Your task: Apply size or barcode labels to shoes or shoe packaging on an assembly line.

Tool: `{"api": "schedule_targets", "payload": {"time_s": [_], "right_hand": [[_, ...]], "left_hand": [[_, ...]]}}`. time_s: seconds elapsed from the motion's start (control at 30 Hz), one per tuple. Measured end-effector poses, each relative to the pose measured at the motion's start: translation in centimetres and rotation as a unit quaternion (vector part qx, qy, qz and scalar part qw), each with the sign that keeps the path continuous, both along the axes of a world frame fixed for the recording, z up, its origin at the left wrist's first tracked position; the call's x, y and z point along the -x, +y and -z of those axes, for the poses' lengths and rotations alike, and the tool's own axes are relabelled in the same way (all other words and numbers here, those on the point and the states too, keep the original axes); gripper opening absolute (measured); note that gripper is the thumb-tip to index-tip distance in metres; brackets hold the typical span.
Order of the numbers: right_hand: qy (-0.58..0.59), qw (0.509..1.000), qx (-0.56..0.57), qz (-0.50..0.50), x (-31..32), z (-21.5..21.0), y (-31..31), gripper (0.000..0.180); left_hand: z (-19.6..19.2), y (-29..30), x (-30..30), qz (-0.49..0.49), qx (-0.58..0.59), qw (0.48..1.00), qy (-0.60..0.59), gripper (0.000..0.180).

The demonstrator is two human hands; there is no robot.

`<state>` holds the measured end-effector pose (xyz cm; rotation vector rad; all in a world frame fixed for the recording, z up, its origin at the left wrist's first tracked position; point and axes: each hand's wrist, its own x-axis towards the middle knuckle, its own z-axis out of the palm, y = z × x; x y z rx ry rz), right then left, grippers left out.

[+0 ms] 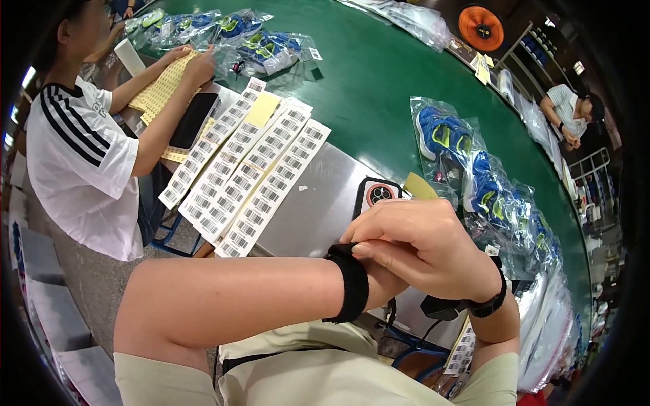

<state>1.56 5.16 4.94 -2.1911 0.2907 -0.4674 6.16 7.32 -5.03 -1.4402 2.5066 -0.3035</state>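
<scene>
My right hand (423, 247) fingers (379, 254) pinch the black wrist strap (349, 284). My left hand is hidden beneath; its state can't be told. Barcode sheets (250, 176) lie on the bench (318, 203).

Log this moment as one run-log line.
right hand: on black wrist strap, covering left hand | barcode label sheets: on table, untouched | bagged blue shoes: on green belt

Right hand (426, 247) gripping black wrist strap (350, 284)
</scene>
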Motion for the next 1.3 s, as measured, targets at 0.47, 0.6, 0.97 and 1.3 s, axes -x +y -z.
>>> {"api": "schedule_targets", "payload": {"time_s": [0.47, 0.6, 0.97, 1.3], "right_hand": [[-0.12, 0.978, 0.12, 0.122, 0.7, 1.0, 2.9, 0.019], [-0.055, 0.974, 0.09, 0.2, -1.4, 1.6, 3.6, 0.017], [-0.028, 0.957, 0.102, 0.27, -5.2, 1.9, 4.2, 0.017], [-0.011, 0.932, 0.138, 0.334, -4.4, 3.2, 0.4, 0.011]], "left_hand": [[-1.5, -4.4, -8.0, 0.039, 0.1, 0.975, 0.193, 0.006], [-1.4, -5.4, -8.5, -0.02, 0.14, 0.971, 0.194, 0.007], [-1.1, -7.8, -10.7, -0.045, 0.196, 0.972, 0.121, 0.009], [-0.9, -9.2, -10.3, -0.085, 0.115, 0.976, 0.166, 0.009]]}}
